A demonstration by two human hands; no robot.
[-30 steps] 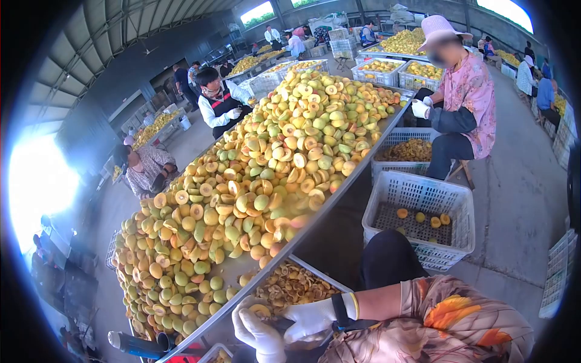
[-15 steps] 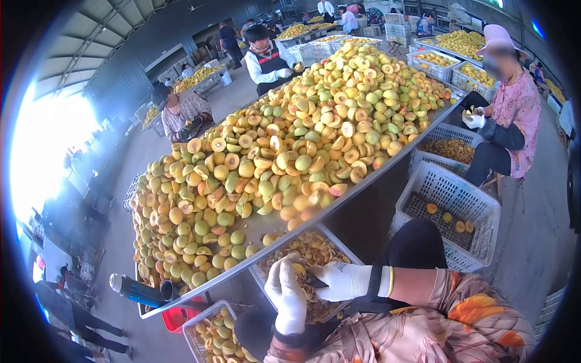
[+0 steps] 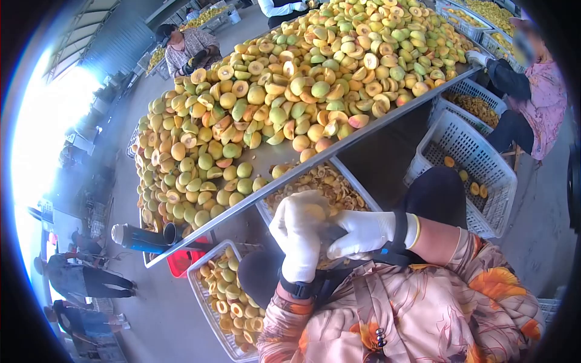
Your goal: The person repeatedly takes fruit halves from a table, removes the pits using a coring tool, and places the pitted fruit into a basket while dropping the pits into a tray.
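Observation:
My left hand (image 3: pixel 296 233), in a white glove, is closed around a yellow peach half (image 3: pixel 313 212), mostly hidden by the fingers and blurred. Close on its right, my right hand (image 3: pixel 366 233), also gloved, grips a small dark tool (image 3: pixel 331 233) that points at the fruit; its exact shape is smeared. Both hands are above a crate (image 3: pixel 357 181) of peach scraps and pits. Beyond them a metal-edged table (image 3: pixel 266 158) bears a big heap of halved yellow-green peaches (image 3: pixel 290 97).
A crate (image 3: pixel 227 296) of peach halves stands at lower left, near a red container (image 3: pixel 180 264). On the table corner lies a blue flask (image 3: pixel 142 237). At right, a white crate (image 3: pixel 505 181) holds several halves. Co-workers (image 3: pixel 548 103) sit around the table.
The view has tilted down and shifted, so the table and crates sit higher in the picture. My hands stay together around the fruit and are more blurred. The right-hand co-worker's hand has reached to the table edge.

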